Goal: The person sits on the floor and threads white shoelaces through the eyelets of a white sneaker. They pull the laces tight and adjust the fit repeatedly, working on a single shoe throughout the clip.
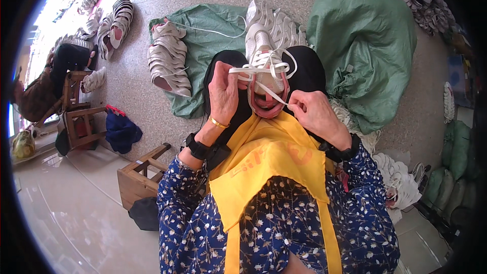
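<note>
Nearest the lens: yellow apron (264, 167) over a blue flowered sleeve (187, 198), black wristbands on both forearms. Just beyond, a white sneaker with pink lining (264, 71) propped on the black-clad knees (309, 71), toe pointing away, opening toward the body. Left hand (223, 91) pinched shut on a white flat lace (253, 70) at the shoe's left side; right hand (312, 111) pinched on the lace's other end, just below and right of the tongue. Likely light, soft-sided, firm in the sole; lace limp and thin, prone to slipping, best taken near its tips, shoe steadied by the collar. Beyond the left grip, a row of white sneakers (167, 61) on green sacking (208, 30); beyond the right, a stuffed green sack (365, 40). Wooden stool (139, 177) on the floor, left.
</note>
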Tool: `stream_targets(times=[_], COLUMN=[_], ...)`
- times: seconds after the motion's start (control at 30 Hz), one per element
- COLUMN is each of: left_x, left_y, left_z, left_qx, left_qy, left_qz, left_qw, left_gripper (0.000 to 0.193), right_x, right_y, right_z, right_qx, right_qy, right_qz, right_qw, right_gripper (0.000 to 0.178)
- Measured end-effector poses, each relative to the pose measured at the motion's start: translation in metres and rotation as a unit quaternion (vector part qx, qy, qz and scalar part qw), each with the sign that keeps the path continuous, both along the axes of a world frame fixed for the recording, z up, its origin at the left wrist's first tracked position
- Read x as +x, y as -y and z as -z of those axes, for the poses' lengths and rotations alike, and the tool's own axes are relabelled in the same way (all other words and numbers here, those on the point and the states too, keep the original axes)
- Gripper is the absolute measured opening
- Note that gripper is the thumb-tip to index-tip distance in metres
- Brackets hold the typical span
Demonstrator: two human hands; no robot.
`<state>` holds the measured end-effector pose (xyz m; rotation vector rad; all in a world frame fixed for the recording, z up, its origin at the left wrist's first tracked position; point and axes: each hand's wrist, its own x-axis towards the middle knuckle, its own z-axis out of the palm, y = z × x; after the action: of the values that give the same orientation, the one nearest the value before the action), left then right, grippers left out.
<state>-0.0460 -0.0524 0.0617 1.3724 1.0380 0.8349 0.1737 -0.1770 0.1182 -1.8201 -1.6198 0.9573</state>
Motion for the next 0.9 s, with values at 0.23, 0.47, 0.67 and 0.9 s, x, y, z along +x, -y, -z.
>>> stream_targets(times=[0.23, 0.47, 0.67, 0.9], left_x=[0.001, -0.003, 0.002, 0.000], left_y=[0.000, 0.001, 0.004, 0.003], left_z=[0.001, 0.000, -0.002, -0.001], left_qx=[0.000, 0.020, 0.014, 0.017], left_qy=[0.004, -0.013, 0.001, 0.051], left_qz=[-0.003, -0.006, -0.017, -0.049], left_qw=[1.000, 1.000, 1.000, 0.997], left_gripper=[0.011, 0.008, 0.007, 0.006], right_x=[-0.021, -0.017, -0.016, -0.014], right_y=[-0.030, -0.041, -0.016, -0.020], right_z=[-0.005, 0.009, 0.008, 0.010], right_qx=[0.123, 0.146, 0.145, 0.108], right_qy=[-0.003, -0.023, 0.053, 0.011], right_qz=[0.086, 0.061, -0.003, -0.069], right_qw=[0.989, 0.987, 0.988, 0.992], right_gripper=[0.014, 0.014, 0.013, 0.011])
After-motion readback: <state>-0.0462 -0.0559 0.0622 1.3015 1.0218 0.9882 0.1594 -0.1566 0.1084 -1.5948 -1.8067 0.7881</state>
